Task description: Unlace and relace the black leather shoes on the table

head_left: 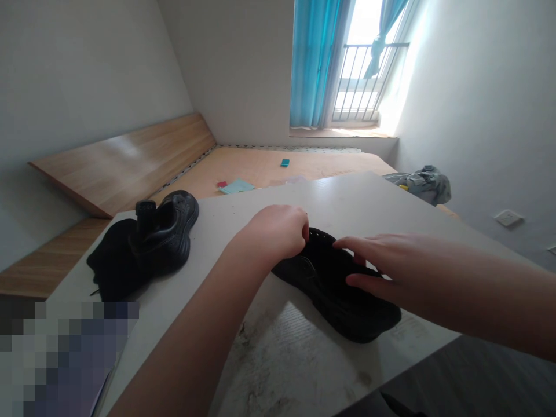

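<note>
A black shoe [347, 313] lies on the white tabletop between my two hands, its dark opening facing up. My left hand [282, 231] is curled over the far left end of this shoe, and its fingertips are mostly hidden. At the opening, my right hand [369, 258] grips the shoe's far side, with the thumb over the dark interior and the fingers along the rim. The other black shoe [169, 237] stands at the left of the table, a black strap or tongue sticking up. Against it rests a dark, soft-looking black item [115, 260], its kind unclear.
The white table [269, 341] has dark smudges near its front. Beyond it lies a bed [256, 159] with a light blue cloth or paper [237, 186] on it. Grey clothing [428, 182] is heaped at the right. A blurred patch covers the lower left corner.
</note>
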### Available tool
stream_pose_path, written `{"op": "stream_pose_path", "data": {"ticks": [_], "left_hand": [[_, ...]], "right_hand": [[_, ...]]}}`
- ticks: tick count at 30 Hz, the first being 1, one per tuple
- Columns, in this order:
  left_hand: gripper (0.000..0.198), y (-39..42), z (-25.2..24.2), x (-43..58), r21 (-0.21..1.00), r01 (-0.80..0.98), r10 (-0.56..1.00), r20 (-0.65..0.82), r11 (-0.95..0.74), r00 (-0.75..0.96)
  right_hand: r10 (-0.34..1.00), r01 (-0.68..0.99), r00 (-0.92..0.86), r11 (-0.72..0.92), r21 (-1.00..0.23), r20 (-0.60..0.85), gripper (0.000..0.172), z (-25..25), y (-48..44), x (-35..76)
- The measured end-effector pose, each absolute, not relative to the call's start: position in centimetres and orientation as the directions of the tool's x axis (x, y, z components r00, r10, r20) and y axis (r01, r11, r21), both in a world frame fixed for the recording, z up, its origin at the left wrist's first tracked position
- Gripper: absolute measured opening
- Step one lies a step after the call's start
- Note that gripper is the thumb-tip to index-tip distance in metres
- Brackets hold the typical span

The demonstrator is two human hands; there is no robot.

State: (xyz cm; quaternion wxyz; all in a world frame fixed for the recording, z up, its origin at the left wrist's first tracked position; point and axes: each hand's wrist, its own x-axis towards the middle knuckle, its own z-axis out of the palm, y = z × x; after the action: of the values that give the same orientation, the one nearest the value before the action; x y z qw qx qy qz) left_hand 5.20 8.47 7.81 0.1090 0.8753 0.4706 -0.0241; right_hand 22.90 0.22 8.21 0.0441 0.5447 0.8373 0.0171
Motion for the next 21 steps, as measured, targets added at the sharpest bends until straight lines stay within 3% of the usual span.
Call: {"op": "stream_pose_path", "data": {"ticks": [2,5,9,11,15,21], "left_hand": [[0.026,8.6,7.7,5.1,0.182,0.825,0.814,-0.148,-0.535,0.561],[0.025,8.8,7.6,4.9,0.196,0.820,0.811,-0.145,-0.538,0.567],[0.025,8.9,7.5,4.9,0.212,0.819,0.812,-0.143,-0.533,0.566],[0.024,9.0,7.5,4.9,0.205,0.823,0.815,-0.148,-0.529,0.561],[0.023,9.1,7.4,4.9,0.196,0.821,0.810,-0.155,-0.536,0.566],[0.024,9.4,7.1,4.8,0.211,0.813,0.801,-0.164,-0.542,0.577]], "right_hand": [[0.900,0.901,-0.431,0.433,0.021,-0.061,0.033,8.1,-0.6,24.4],[0.792,0.792,-0.610,0.610,-0.020,0.006,0.050,7.9,-1.3,26.3],[0.667,0.674,-0.738,0.736,0.068,0.105,0.061,7.5,-1.6,27.5],[0.637,0.648,-0.760,0.757,0.083,0.126,0.054,7.1,-1.5,27.4],[0.593,0.602,-0.797,0.795,0.079,0.113,0.023,6.7,-0.9,26.8],[0.596,0.636,-0.763,0.761,0.125,0.252,0.016,7.0,-0.3,26.8]]}}
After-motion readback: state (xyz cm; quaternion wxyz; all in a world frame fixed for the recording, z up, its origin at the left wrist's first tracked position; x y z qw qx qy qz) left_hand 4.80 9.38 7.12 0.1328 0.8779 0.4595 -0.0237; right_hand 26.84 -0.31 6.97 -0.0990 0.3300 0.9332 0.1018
